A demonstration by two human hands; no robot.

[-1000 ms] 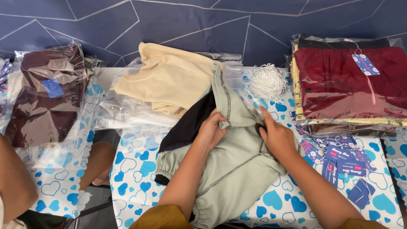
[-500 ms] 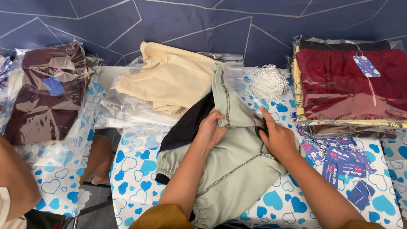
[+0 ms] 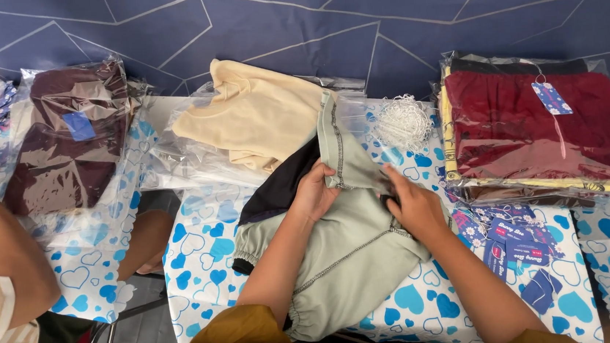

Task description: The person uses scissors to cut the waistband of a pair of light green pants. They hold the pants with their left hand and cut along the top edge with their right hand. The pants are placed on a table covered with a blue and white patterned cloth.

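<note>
Your left hand (image 3: 314, 193) pinches the pale green garment (image 3: 349, 256) at its seamed edge; your right hand (image 3: 415, 206) clutches a fold. It looks soft and limp, so grip seams.

Your left hand (image 3: 314, 193) and right hand (image 3: 415, 210) are bare, forearms uncovered, with mustard-brown sleeves pushed up past the elbows.
</note>
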